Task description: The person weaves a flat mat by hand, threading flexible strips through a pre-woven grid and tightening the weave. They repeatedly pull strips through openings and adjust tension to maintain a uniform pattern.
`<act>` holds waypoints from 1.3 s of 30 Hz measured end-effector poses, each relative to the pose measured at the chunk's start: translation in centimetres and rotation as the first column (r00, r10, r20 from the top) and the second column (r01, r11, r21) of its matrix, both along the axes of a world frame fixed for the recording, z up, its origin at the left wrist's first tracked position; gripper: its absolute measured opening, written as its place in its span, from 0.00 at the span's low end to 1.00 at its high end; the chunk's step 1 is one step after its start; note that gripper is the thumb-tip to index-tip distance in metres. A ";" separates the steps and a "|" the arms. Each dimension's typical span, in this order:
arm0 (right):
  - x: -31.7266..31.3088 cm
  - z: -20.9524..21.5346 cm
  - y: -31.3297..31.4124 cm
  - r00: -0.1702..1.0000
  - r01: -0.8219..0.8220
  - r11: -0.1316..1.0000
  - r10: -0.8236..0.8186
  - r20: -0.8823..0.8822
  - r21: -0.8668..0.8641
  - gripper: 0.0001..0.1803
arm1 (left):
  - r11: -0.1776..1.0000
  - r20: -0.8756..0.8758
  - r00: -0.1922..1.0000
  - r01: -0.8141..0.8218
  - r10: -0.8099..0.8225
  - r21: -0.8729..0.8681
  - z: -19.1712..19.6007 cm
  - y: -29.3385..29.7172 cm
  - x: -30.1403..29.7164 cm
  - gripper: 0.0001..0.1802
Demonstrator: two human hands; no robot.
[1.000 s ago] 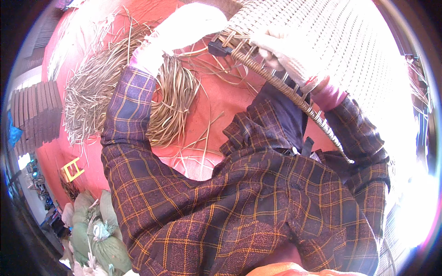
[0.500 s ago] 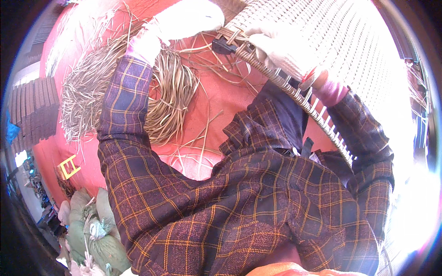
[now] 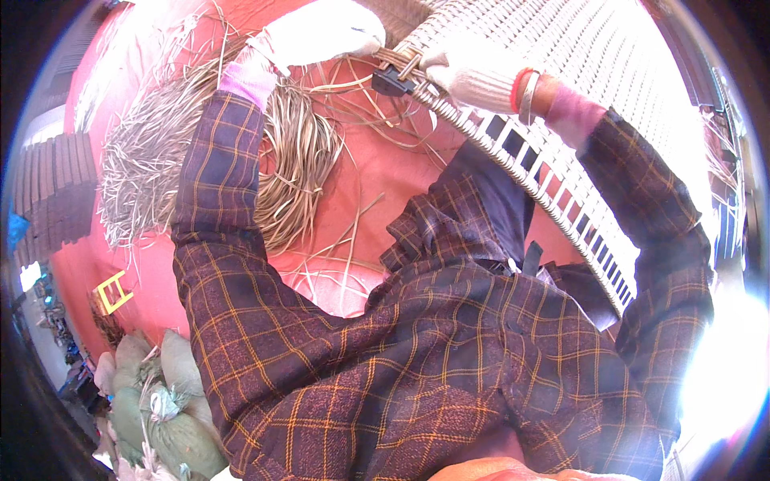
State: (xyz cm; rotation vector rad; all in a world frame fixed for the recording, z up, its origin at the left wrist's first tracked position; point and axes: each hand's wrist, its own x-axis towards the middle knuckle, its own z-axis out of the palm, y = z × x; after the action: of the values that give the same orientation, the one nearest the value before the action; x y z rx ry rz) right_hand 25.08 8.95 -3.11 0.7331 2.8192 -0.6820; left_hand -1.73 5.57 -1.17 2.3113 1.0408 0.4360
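A large woven rattan-like panel [image 3: 553, 48] leans across the upper right, its wrapped rim [image 3: 513, 164] running down toward my waist. Along that rim, a row of gaps shows between the strands. A black block-shaped foot [image 3: 391, 81] sits at the panel's near-left corner. My right hand [image 3: 480, 78], in a white knit glove with a red cuff, closes over the rim beside this corner. My left hand [image 3: 325, 34], also white-gloved, is closed against the corner's left side; glare hides its fingers and whatever they pinch. Loose strands [image 3: 353, 82] trail below it.
A big bundle of brown weaving strands [image 3: 301, 168] lies on the red surface [image 3: 337, 216] by my left forearm. A yellow plastic piece [image 3: 115, 293] and tied green sacks [image 3: 164, 409] lie at lower left. Stacked dark slatted pieces [image 3: 58, 196] stand at far left.
My right hand has drawn back slightly from the rim, baring a bracelet at the wrist. The panel has tilted, showing more of the gaps along its edge. My left hand has shifted only slightly.
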 end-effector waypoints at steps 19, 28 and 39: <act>-0.1 2.4 -1.7 0.984 0.173 0.973 -0.166 0.059 -0.150 0.27 | 0.995 0.013 0.995 0.099 -0.099 -0.032 0.3 0.8 -0.7 0.11; 0.5 1.6 -1.6 0.962 0.260 0.894 -0.274 0.014 -0.365 0.25 | 0.991 0.016 0.991 0.133 -0.132 -0.016 -0.1 1.0 -0.3 0.10; 0.4 0.6 -1.4 0.861 0.381 0.738 -0.502 -0.076 -0.556 0.17 | 0.982 0.003 0.986 0.167 -0.168 0.083 -1.2 1.6 0.5 0.10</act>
State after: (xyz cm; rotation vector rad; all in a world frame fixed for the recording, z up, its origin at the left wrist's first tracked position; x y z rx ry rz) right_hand 25.46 7.56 -2.51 1.2907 2.4168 -1.6286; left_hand -1.20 7.21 -2.40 2.4439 0.8285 0.4304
